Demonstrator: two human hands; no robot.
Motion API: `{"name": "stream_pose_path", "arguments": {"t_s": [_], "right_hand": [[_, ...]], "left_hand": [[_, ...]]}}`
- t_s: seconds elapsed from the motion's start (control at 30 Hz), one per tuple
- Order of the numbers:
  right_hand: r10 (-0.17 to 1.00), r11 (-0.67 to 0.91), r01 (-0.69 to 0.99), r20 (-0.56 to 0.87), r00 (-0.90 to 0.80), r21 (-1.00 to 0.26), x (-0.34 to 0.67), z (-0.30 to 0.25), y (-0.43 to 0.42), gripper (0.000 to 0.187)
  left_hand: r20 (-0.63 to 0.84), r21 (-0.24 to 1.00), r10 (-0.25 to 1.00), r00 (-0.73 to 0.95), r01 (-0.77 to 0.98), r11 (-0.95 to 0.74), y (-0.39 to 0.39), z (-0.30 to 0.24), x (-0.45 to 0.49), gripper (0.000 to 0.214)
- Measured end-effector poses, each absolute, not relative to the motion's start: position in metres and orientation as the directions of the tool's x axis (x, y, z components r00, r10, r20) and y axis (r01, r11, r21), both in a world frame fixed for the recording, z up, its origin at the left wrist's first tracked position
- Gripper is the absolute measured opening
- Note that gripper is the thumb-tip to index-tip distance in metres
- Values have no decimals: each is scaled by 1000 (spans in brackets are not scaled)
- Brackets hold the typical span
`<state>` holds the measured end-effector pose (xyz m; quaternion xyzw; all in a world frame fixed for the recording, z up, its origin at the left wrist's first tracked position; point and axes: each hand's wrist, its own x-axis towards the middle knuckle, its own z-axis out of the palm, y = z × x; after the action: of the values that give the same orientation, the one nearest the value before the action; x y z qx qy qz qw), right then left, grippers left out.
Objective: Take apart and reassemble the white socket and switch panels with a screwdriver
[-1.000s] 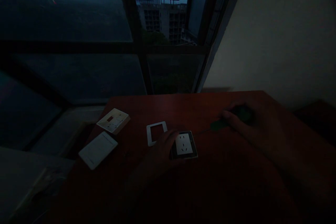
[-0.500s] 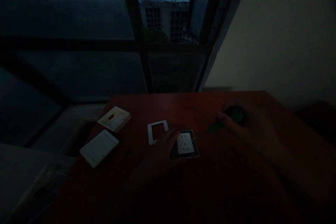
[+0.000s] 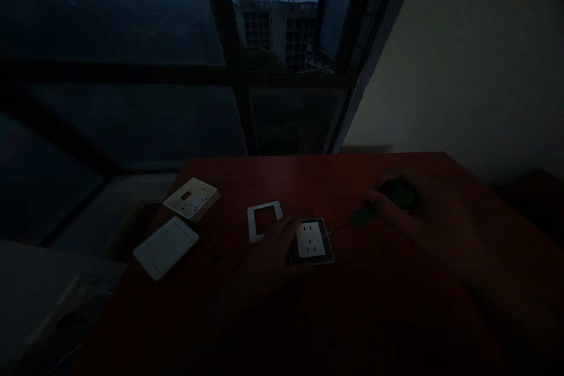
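Note:
A wall socket point(image 3: 311, 241) with a white face and a dark surround lies face up on the reddish table. My left hand point(image 3: 275, 252) grips its left side, thumb at the near edge and fingers at the far edge. In my right hand point(image 3: 409, 211) is a screwdriver with a green handle point(image 3: 365, 213), held closed in the fingers. Its thin shaft slants down left, and the tip meets the right edge of the socket's face. Just behind my left hand lies a white square frame point(image 3: 252, 224), partly covered by the fingers.
On the table's left side are a pale box-like fitting point(image 3: 192, 198) and a white plate point(image 3: 166, 248). Small dark bits point(image 3: 214, 257), too dim to name, lie near them. Behind the table point(image 3: 308, 173) stand a window and a pale wall point(image 3: 462, 70). The scene is very dark.
The screwdriver's handle and my right fingers have shifted very slightly; the tip stays at the socket's right edge. My left hand keeps its grip.

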<state>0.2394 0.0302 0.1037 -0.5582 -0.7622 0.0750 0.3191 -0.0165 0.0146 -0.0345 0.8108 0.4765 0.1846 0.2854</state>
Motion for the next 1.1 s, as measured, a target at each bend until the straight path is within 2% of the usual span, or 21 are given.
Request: {"name": "stream_pose_path", "arguments": {"t_s": [0.23, 0.63, 0.8, 0.97, 1.1], "right_hand": [[909, 364, 801, 369, -194, -475, 235, 102, 30, 24], [883, 425, 821, 373, -284, -381, 227, 105, 31, 26], [886, 442, 829, 309, -345, -344, 217, 114, 28, 28], [867, 499, 807, 175, -467, -315, 214, 127, 22, 27], [863, 504, 837, 167, -477, -213, 214, 129, 24, 20]], "left_hand": [[24, 636, 874, 485, 667, -388, 14, -32, -17, 91], [33, 636, 879, 476, 668, -386, 14, -30, -15, 88], [21, 654, 880, 474, 660, -371, 14, -30, -15, 88], [36, 644, 876, 480, 659, -388, 15, -33, -16, 90], [35, 649, 875, 483, 655, -387, 14, -31, -15, 88]]}}
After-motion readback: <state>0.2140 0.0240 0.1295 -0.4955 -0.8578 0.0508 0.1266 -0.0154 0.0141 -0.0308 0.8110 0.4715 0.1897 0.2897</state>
